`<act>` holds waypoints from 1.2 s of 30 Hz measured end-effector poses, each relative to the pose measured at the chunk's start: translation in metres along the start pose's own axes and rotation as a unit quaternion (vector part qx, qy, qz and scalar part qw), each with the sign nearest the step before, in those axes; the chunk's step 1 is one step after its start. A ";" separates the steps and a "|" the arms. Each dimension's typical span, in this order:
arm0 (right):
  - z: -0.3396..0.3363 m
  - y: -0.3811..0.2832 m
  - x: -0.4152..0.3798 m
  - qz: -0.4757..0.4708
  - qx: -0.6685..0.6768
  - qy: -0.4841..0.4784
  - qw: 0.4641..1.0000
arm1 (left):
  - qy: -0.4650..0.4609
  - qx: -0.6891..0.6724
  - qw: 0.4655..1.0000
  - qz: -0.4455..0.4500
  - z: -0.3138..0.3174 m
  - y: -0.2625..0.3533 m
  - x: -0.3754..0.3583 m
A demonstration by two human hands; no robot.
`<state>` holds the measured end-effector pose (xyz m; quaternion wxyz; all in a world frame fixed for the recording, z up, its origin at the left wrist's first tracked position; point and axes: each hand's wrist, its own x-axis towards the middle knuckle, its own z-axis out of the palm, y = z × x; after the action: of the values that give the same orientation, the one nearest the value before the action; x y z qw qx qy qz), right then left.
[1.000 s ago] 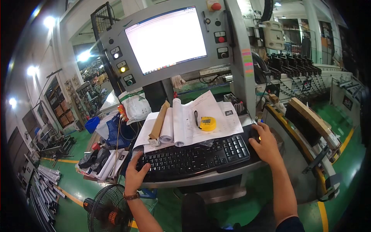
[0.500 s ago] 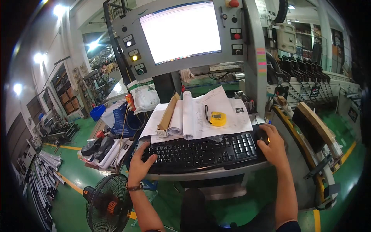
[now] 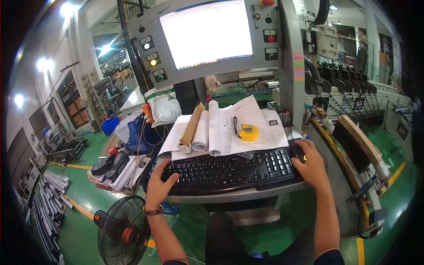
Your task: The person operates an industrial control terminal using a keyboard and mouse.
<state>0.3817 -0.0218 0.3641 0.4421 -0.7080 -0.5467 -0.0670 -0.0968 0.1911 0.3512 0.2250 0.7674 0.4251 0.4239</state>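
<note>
A black keyboard [image 3: 229, 171] lies on the grey shelf in front of me. At its left end rests my left hand [image 3: 160, 183], thumb spread from the fingers over the edge keys. My right hand [image 3: 312, 163] is curled over a dark computer mouse [image 3: 303, 155] just right of the number pad; the palm and fingers hide most of the mouse. Behind the keyboard are papers [image 3: 274, 132], a rolled sheet [image 3: 215, 128] and a long narrow cardboard box [image 3: 192, 126]. A yellow tape measure [image 3: 248, 132] with a black strap sits on the papers.
Above the shelf stands a control panel with a bright screen [image 3: 207, 35] and lit buttons [image 3: 153, 62]. A black fan [image 3: 123, 232] stands at lower left. Plastic-wrapped rolls and bags [image 3: 119, 170] lie on the left. Machine rails [image 3: 349, 163] run along the right.
The view has shifted very slightly, so the shelf and its contents appear a little higher. Both hands stay in the same places.
</note>
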 end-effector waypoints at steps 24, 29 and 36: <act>0.003 0.008 0.000 -0.049 0.007 0.002 0.999 | -0.069 0.015 0.997 0.041 -0.009 -0.011 0.018; 0.002 0.003 0.001 -0.024 0.014 0.003 1.000 | -0.037 0.050 0.996 0.064 -0.004 -0.011 0.013; 0.002 0.007 0.001 -0.039 -0.001 0.006 0.999 | -0.023 0.025 0.999 0.034 -0.002 -0.004 0.008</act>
<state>0.3865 -0.0197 0.3594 0.4421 -0.6861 -0.5709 -0.0891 -0.0981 0.2004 0.3528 0.2014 0.7962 0.4039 0.4030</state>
